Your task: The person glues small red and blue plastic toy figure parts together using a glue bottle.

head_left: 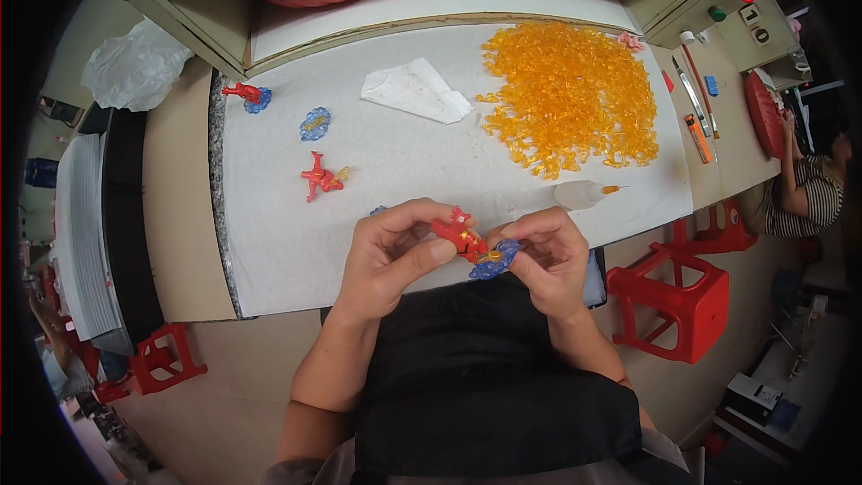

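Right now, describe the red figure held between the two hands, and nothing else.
The red figure is a small, glossy toy that looks like moulded plastic, with limbs and a yellow accent. It lies tilted above the near edge of the white work mat. The left hand pinches its upper body; its lower end meets a translucent blue base gripped by the right hand.

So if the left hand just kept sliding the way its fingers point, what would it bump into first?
The left hand points right, holding the red figure. Going straight on, it would most likely meet the right hand and the blue base it holds, though depth is hard to judge.
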A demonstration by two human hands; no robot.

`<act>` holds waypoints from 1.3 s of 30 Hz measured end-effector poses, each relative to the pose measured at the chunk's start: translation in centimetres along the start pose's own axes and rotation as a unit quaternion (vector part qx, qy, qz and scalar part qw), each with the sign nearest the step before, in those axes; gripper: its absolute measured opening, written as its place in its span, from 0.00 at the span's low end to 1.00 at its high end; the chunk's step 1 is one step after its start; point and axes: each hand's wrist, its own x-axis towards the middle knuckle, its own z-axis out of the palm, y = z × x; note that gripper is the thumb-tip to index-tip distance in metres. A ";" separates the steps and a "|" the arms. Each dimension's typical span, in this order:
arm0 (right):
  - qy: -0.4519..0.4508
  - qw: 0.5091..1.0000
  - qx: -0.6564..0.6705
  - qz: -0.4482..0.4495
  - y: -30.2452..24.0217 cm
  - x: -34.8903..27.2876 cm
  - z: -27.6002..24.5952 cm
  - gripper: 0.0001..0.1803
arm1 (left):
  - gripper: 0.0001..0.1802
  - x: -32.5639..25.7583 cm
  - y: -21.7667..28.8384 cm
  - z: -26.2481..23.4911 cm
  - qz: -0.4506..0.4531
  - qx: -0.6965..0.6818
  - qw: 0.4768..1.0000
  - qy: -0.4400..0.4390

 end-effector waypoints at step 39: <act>-0.125 0.876 -0.333 -0.325 -2.4 1.5 -1.1 0.08 | 0.09 0.2 4.2 2.1 0.104 0.309 0.939 -0.109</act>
